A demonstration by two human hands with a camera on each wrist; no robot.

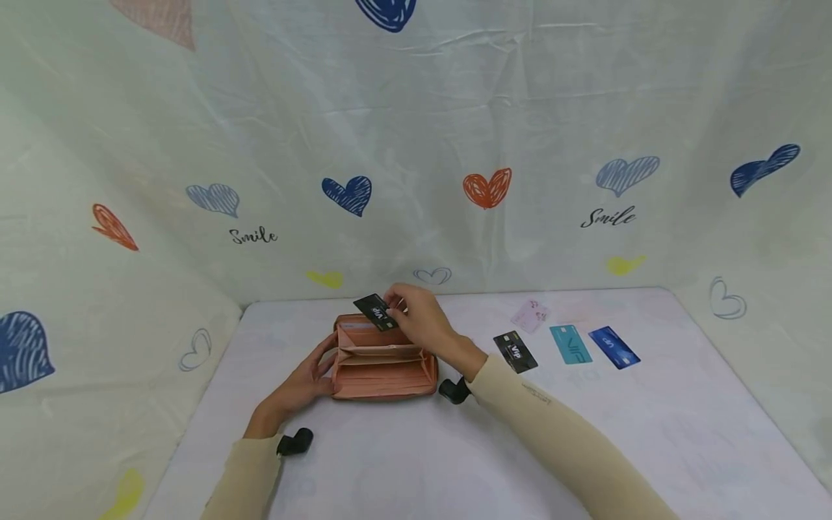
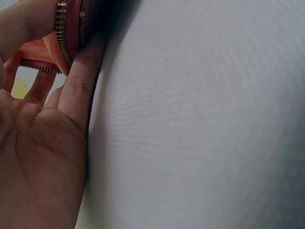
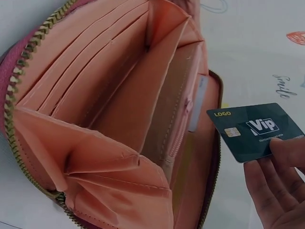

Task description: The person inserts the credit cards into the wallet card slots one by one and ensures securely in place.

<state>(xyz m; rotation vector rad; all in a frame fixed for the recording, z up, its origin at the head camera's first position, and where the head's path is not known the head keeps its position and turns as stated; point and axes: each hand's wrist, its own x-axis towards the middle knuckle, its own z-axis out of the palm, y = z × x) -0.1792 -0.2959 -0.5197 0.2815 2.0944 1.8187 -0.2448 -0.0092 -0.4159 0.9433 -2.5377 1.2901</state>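
With the right hand (image 1: 422, 318) I pinch the black card (image 3: 250, 136), thumb on its printed face and fingers behind. The card is in the air, tilted, over the far side of the wallet (image 1: 383, 390). The left hand has its grip around the wallet's left end and holds it on the worktop (image 1: 390, 469).

To pass the card neatly at a slot, I would first turn it until its edge is parallel with the slot's mouth, then guide it by one corner and slide it flat along the lining. The fingers should hold near the outer edge, otherwise they may bump on the lip. The left hand should spread the wallet gently, because the thin folds could close together. I cannot tell which slot is meant.

The lining is peach, smooth like soft leather, with stitched edges; the end gusset (image 3: 114, 181) folds like an accordion. Brass-coloured zip teeth (image 3: 21, 67) curve along the dark red border. The card looks stiff and thin, with rounded corners and a small chip.

To the right, apart from the wallet, lie a second black card (image 1: 516, 352), a pink card (image 1: 530, 315), a teal card (image 1: 570, 344) and a blue card (image 1: 614, 347).
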